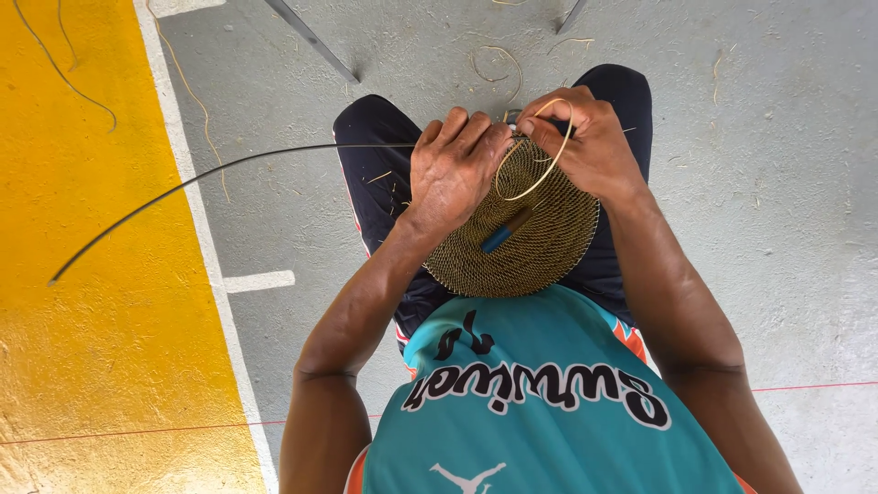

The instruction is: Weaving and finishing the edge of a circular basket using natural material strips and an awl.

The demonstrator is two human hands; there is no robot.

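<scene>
Woven disc (535, 240): round, flat, tight coiled weave, dark golden-brown, resting on the person's lap against dark trousers (380, 174), above a grey concrete floor (786, 183).

Step in hand, as judged: stitching the outer coil at the far rim. Left hand (457, 169) lies fingers-down over the disc's upper left, closed on the rim and pinning it. Right hand (594, 142) is pinched shut on a pale thin strand (546, 169), which loops from the fingers down across the disc face.

A long dark cane (210, 174) runs out leftward from under the left hand, over the yellow painted floor area (91, 274).

A small tool with a blue handle (505, 232) lies loose on the disc.

Next move likely calls for drawing the loop snug while the left hand keeps the rim from turning. Exact entry point of the strand: hidden by fingers.
</scene>
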